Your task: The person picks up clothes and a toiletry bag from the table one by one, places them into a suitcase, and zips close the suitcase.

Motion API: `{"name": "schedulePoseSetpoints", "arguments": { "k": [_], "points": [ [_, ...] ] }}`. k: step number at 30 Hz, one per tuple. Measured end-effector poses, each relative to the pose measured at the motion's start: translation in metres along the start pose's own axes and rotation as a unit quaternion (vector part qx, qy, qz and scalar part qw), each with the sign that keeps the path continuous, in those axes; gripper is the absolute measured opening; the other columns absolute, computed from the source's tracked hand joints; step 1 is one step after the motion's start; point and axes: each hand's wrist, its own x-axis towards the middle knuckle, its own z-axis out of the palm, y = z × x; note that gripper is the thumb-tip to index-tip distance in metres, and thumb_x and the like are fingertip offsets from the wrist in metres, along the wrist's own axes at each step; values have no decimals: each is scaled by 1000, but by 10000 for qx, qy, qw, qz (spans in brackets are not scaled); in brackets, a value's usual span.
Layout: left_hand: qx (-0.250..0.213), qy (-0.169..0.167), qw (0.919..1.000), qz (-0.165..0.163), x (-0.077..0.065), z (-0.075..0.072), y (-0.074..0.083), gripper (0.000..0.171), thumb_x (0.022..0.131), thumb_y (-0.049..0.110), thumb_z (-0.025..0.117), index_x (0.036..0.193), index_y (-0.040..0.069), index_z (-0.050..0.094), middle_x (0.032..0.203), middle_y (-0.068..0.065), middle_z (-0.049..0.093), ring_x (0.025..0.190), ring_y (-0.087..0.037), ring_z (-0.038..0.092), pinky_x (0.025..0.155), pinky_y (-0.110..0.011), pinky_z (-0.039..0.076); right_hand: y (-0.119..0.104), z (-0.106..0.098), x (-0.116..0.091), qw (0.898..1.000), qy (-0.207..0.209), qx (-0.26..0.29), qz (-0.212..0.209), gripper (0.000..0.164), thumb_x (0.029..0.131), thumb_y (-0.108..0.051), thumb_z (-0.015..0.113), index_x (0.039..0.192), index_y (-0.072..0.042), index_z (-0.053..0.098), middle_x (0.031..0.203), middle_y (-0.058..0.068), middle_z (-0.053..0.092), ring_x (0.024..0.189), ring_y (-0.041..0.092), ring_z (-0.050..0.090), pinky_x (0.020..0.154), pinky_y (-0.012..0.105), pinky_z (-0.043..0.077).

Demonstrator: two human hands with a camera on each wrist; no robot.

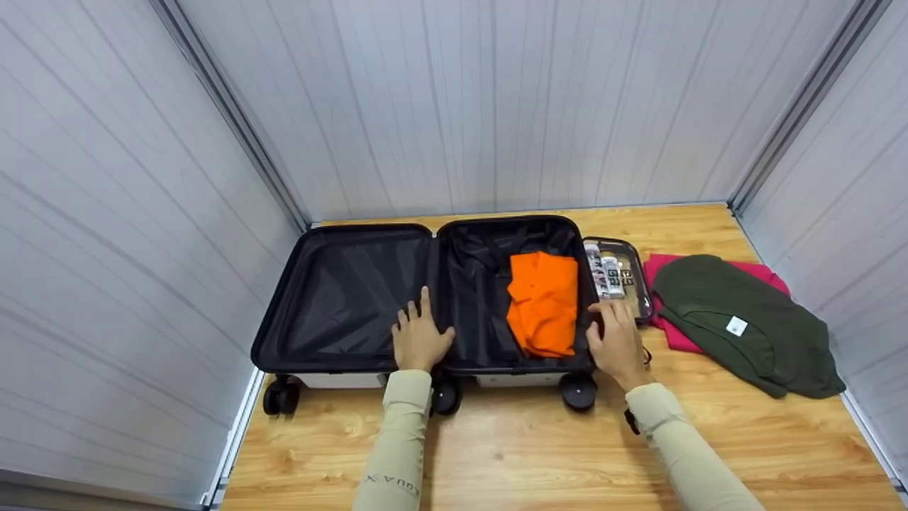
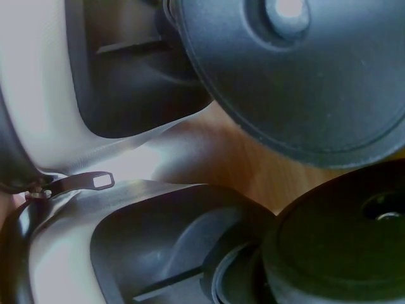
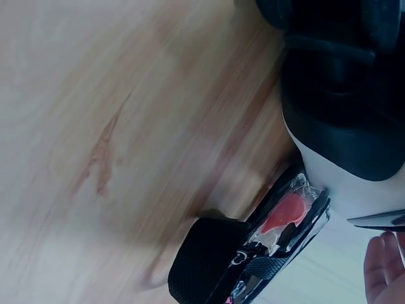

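Note:
An open suitcase (image 1: 438, 365) lies with two black-lined halves side by side. My left hand (image 1: 420, 341) is spread over the seam between the halves, holding nothing. A folded orange shirt (image 1: 545, 305) lies in the right half. My right hand (image 1: 617, 344) is at that half's right rim, with fingers loosely bent; whether they touch the rim is unclear. Just beyond the fingers, outside the case, sits a clear black-edged toiletry bag (image 1: 644, 284) with small bottles. In the left wrist view, suitcase wheels (image 2: 316, 82) and a zip pull (image 2: 82, 182) show, but not the hand.
On the floor to the right, a dark green shirt (image 1: 745, 319) lies over a pink cloth (image 1: 681, 337). Pale panel walls (image 1: 496, 106) stand behind and on both sides. Wheels (image 1: 578, 392) stick out from the suitcase's near side onto the wooden floor (image 1: 525, 454).

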Motion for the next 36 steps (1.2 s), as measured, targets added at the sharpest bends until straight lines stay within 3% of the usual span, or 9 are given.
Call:
{"name": "schedulePoseSetpoints", "arguments": {
  "k": [8, 17, 26, 32, 36],
  "points": [
    [-21, -59, 10000, -5, 1, 1, 0, 96, 93, 48, 69, 167, 25, 13, 164, -23, 34, 151, -47, 32, 121, -61, 31, 1, 0, -3, 9996, 14, 187, 232, 21, 85, 1, 62, 105, 0, 69, 109, 19, 64, 108, 40, 58, 97, 51, 47],
    [-14, -80, 10000, -22, 1, -1, 1, 95, 93, 48, 69, 167, 25, 13, 164, -23, 35, 152, -47, 32, 121, -60, 30, 5, -2, -4, 9995, 296, 47, -135, 20, 83, 3, 63, 103, 1, 69, 105, 20, 66, 101, 39, 61, 90, 51, 50],
    [29, -25, 10000, -9, -1, -1, 1, 94, 93, 47, 69, 167, 24, 14, 163, -24, 35, 151, -48, 33, 120, -61, 32, 25, -11, -3, 9985, 471, -266, -5, 23, 83, 2, 66, 105, 1, 70, 104, 20, 68, 97, 39, 62, 78, 53, 52],
    [42, -20, 10000, -18, 0, 1, 1, 94, 93, 47, 69, 167, 24, 14, 163, -24, 35, 151, -48, 33, 120, -60, 32, 58, -26, -4, 9970, 462, -489, 372, 22, 82, 5, 67, 104, 4, 68, 101, 24, 64, 95, 45, 58, 82, 56, 48],
    [42, -11, 10000, -5, 0, 2, 1, 94, 93, 48, 69, 167, 24, 14, 163, -24, 35, 151, -48, 33, 120, -61, 32, 79, -39, -5, 9911, 395, -628, 1108, 23, 85, 1, 66, 107, 5, 67, 108, 26, 63, 101, 47, 56, 85, 60, 47]
  ]
}}
